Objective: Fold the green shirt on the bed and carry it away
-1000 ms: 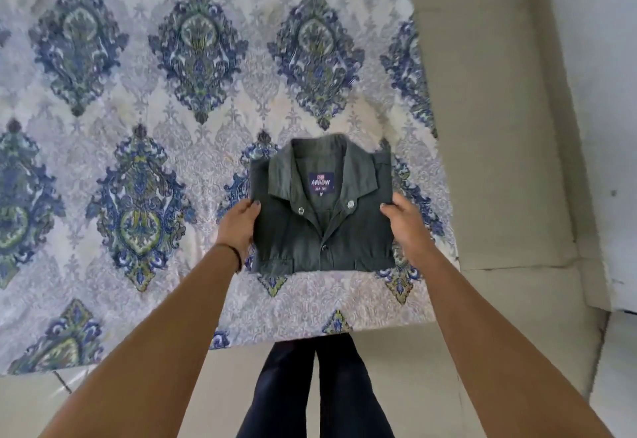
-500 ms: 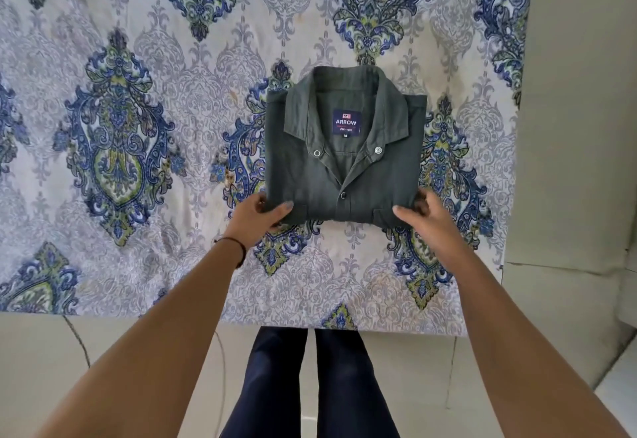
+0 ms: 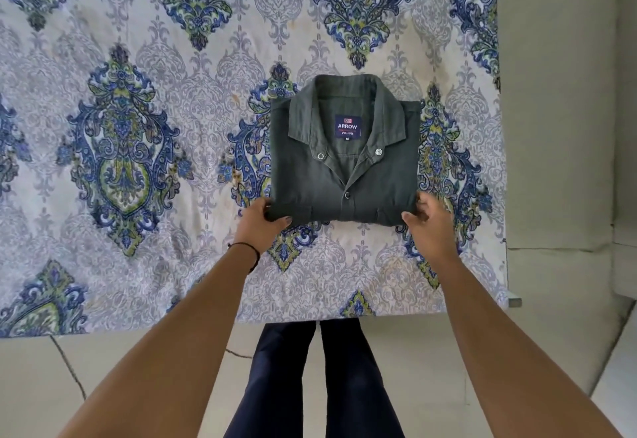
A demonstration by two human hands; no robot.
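Observation:
The green shirt (image 3: 372,182) lies folded into a neat rectangle on the patterned bed sheet (image 3: 155,134), collar up and label showing. My left hand (image 3: 262,227) grips its near left corner, thumb on top of the fabric. At the near right corner my right hand (image 3: 431,227) pinches the fabric with curled fingers. The shirt looks flat on the bed.
The bed's near edge (image 3: 310,317) runs just in front of my legs in dark trousers (image 3: 310,386). Beige floor tiles (image 3: 568,351) lie below and to the right. A thin cable (image 3: 69,368) crosses the floor at the lower left.
My hands slid from the shirt's sides down to its near corners and took hold there. The view shifted so that the shirt sits higher and more central.

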